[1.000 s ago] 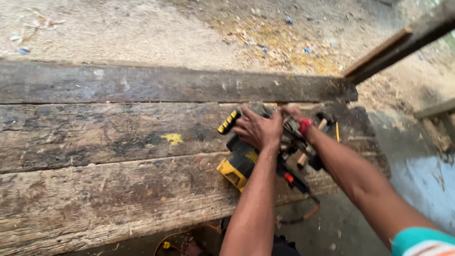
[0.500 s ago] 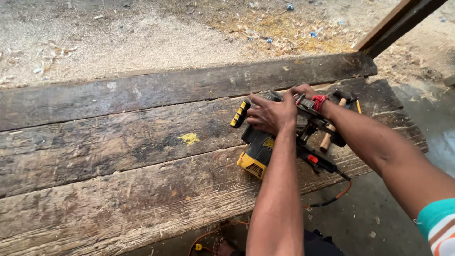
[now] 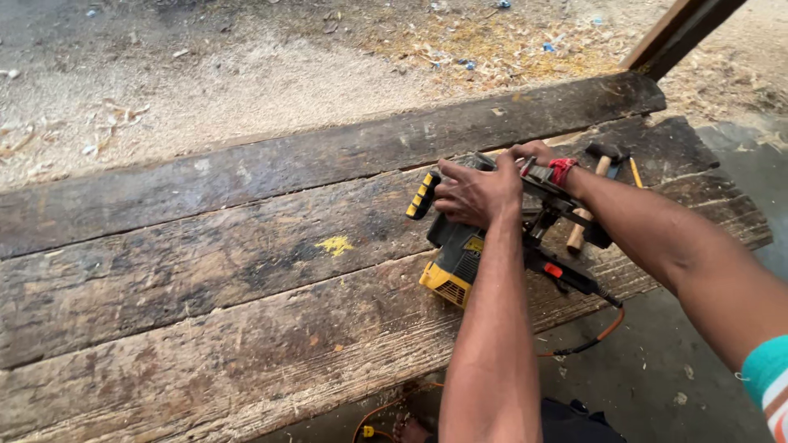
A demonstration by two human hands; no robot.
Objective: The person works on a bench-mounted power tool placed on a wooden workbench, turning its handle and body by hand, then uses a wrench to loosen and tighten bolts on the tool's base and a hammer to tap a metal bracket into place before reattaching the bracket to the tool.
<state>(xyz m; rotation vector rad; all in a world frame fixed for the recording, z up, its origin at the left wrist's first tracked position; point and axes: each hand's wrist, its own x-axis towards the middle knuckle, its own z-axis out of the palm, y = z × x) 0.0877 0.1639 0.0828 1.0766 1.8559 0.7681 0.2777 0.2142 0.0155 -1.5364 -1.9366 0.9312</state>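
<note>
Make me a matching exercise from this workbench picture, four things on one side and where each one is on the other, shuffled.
Things:
1. left hand
2. hammer
3. yellow paint mark
4. orange cable

Places:
A. hanging off the near bench edge
B. on the middle plank, left of the power tool
C. on top of the power tool
D. lying right of the power tool

Pairs: 1-C, 2-D, 3-B, 4-A

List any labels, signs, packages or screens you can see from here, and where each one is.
Label: small yellow patch on the dark body of the power tool, just below the left hand; lettering too small to make out.
Paint mark: yellow splotch on the middle plank.
No packages, signs or screens.
</note>
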